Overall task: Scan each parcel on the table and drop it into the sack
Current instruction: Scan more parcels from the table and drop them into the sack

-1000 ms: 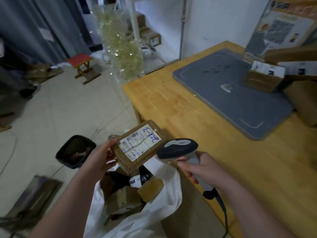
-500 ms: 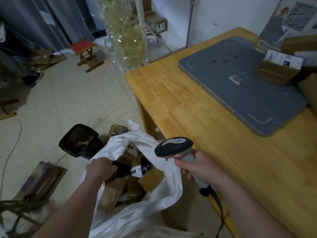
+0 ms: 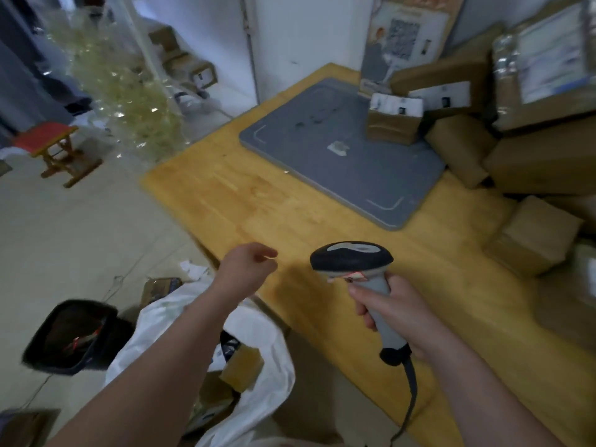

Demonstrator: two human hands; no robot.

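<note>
empty left grip, next parcel off to the right

the left grip (image 3: 248, 269) hangs over the near-left edge of the worktop (image 3: 258, 204), fingers loosely curled and holding nothing. the right grip (image 3: 392, 314) is wrapped around the handle of the scanner (image 3: 351, 258), whose dark head points forward across the wood. the sack (image 3: 274, 375) gapes on the floor just beside the worktop, under the left forearm, with brown parcels already inside.

the parcels yet to be scanned are heaped along the far-right side of the worktop. the labelled parcel (image 3: 392, 124) sits on the far-right corner of the grey mat (image 3: 322, 156), white label up, its long side running roughly left to right in view. a plain brown parcel (image 3: 532, 233) lies nearer, off the mat, toward the right edge.

the step in hand looks like fetching the next parcel. every candidate lies ahead and to the right of the left grip, well apart from it and beyond the scanner. the right grip is nearer the heap but occupied, so the free left one would likely reach diagonally across, passing in front of the scanner head. the labelled parcel seems the easiest pick, since it stands on the open side of the heap with its label exposed.
</note>
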